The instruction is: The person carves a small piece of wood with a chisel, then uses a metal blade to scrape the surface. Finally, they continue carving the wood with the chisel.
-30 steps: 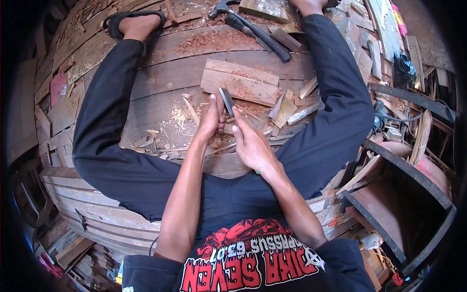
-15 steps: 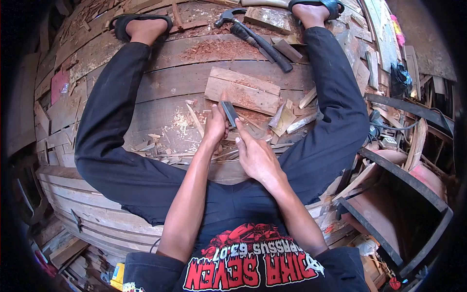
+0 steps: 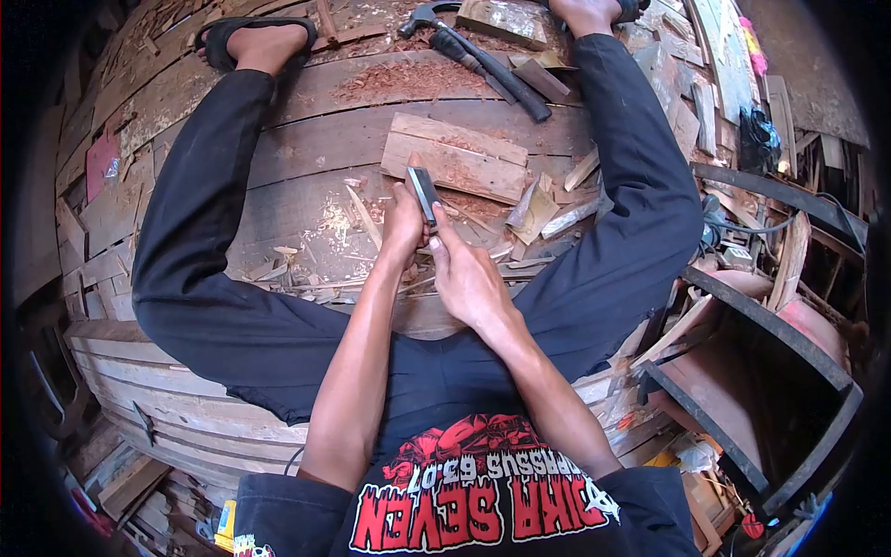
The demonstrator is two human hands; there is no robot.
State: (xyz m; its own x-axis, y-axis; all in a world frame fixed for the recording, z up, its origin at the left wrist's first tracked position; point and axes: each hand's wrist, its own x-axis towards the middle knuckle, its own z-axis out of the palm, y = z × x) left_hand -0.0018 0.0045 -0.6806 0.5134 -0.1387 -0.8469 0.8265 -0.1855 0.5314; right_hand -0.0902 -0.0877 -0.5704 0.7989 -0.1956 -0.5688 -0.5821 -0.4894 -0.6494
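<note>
Plank floor (image 3: 306, 139) littered with shavings. Left hand (image 3: 405, 226) fingers clamped on small dark blade (image 3: 425, 194), just below wood block (image 3: 457, 157). Right hand (image 3: 467, 276) touches blade's lower end, fingers curled; grip unclear. Hammer (image 3: 483, 58) well above block.

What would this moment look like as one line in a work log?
left hand: shut on small wood piece | right hand: shut on knife | blade against piece | nearby: wood block, hammer, shavings
</note>
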